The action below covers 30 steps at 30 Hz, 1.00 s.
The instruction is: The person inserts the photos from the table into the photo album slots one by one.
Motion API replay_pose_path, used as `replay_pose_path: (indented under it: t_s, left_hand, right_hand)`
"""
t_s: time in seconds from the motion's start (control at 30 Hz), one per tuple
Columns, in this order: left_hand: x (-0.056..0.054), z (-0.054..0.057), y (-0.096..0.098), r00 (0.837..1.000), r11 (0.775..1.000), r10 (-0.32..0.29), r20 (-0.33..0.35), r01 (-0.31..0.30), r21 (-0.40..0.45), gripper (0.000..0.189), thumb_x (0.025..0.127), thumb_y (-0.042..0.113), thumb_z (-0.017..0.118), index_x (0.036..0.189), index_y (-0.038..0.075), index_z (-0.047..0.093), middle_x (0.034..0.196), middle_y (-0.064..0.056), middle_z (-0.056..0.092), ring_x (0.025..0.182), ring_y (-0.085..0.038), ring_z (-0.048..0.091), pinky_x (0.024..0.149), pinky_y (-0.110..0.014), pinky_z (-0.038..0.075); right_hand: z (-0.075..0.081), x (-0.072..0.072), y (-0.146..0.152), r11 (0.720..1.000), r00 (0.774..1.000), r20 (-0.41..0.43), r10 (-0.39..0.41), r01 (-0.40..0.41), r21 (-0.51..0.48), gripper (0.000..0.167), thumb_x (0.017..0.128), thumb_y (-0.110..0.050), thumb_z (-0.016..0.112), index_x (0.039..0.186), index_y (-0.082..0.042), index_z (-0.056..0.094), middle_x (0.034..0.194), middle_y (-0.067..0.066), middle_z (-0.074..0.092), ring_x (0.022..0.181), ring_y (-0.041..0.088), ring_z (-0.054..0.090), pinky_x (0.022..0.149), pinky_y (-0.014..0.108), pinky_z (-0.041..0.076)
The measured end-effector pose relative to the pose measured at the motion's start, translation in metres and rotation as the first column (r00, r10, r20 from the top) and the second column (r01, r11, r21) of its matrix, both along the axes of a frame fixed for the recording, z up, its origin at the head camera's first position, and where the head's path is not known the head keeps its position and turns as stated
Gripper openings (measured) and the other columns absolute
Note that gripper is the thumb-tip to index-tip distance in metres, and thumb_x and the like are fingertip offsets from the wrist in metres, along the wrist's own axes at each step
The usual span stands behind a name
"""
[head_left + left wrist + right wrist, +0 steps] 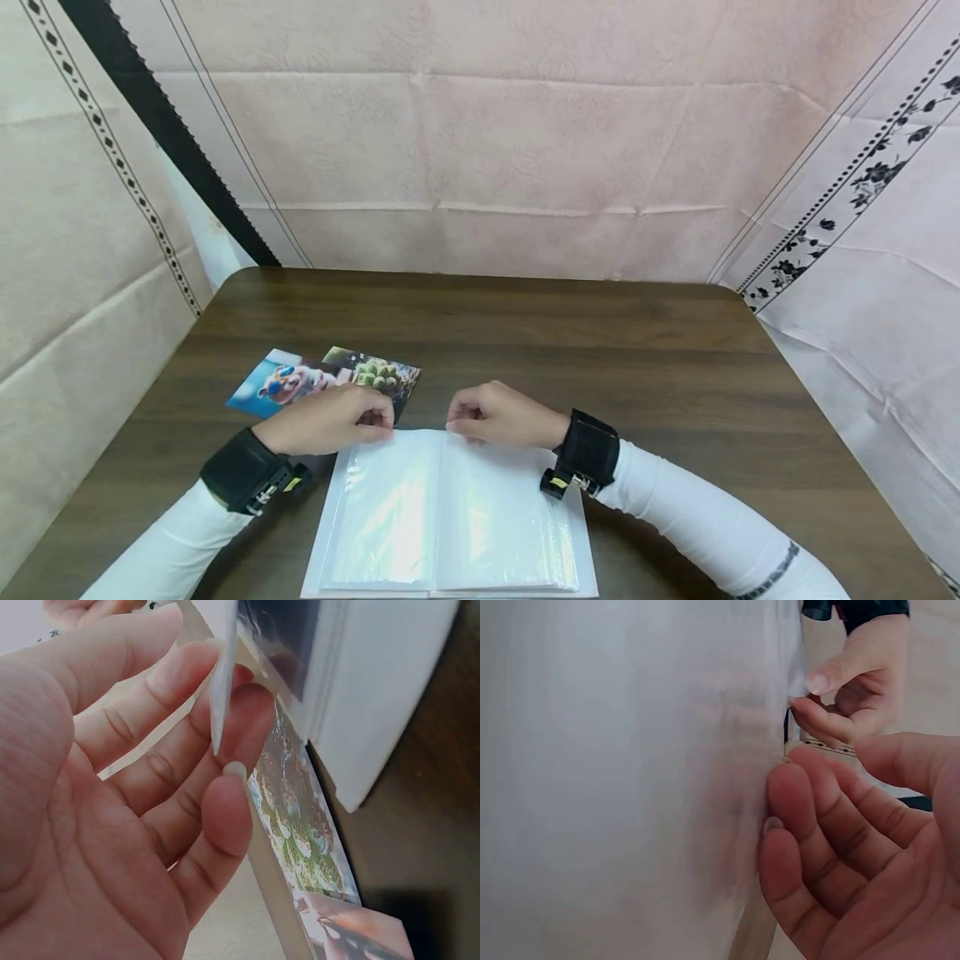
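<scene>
A photo album (457,533) with clear plastic sleeves lies spread on the table. At the top edge of its left page, my left hand (330,417) pinches a sleeve (221,697) between thumb and fingertips. My right hand (510,417) has curled fingers at the top edge of the right page (630,780); the fingertips touch the plastic and show faintly through it. Behind the left hand lie a cactus photo (386,377) and a photo of an animal in blue glasses (281,383), partly hidden by that hand. A dark picture (289,637) shows among the lower album pages.
The brown wooden table (675,367) extends beyond the album on both sides. Pale patterned cloth (525,150) hangs behind it and along the sides. Black bands with small cameras are strapped to both wrists.
</scene>
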<state>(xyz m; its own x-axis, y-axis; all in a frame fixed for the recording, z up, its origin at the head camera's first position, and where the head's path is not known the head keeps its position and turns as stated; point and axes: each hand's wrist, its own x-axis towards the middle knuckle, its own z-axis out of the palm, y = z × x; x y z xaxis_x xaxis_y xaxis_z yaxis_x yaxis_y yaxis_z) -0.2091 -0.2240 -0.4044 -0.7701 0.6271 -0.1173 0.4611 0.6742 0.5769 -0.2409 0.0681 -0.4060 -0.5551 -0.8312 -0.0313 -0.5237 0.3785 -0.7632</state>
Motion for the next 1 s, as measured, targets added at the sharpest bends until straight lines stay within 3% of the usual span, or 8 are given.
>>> replay_pose_path:
  t_s: [0.5,0.77,1.0]
  left_hand:
    - [0.0,-0.001,0.003,1.0,1.0,0.007,-0.018,-0.007,0.002,0.007,0.097,0.024,0.07,0.091,0.027,0.069,0.078,0.012,0.058,0.069,-0.004,0.056,0.065,-0.022,0.048]
    - [0.003,-0.001,0.005,0.999,1.0,0.018,-0.043,-0.018,-0.012,0.006,0.096,0.026,0.071,0.091,0.027,0.069,0.078,0.013,0.058,0.069,-0.003,0.055,0.064,-0.022,0.048]
    - [0.003,0.0,0.004,0.998,1.0,0.018,-0.054,-0.019,-0.016,0.005,0.095,0.026,0.072,0.091,0.027,0.07,0.081,0.014,0.06,0.072,-0.002,0.055,0.066,-0.022,0.049]
  right_hand:
    - [0.016,-0.034,-0.061,0.993,0.998,-0.059,-0.007,0.014,0.115,0.014,0.102,-0.014,0.061,0.103,-0.003,0.069,0.081,0.017,0.069,0.056,0.008,0.053,0.057,0.018,0.043]
    - [0.013,-0.048,-0.082,0.973,0.986,-0.158,-0.055,0.088,0.215,0.01,0.1,-0.02,0.066,0.097,-0.011,0.07,0.076,0.0,0.061,0.062,0.01,0.051,0.057,0.019,0.041]
    - [0.013,-0.057,-0.099,0.937,0.964,-0.246,-0.101,0.175,0.303,0.011,0.097,-0.023,0.07,0.095,-0.012,0.071,0.081,-0.001,0.066,0.071,0.013,0.056,0.065,0.021,0.046]
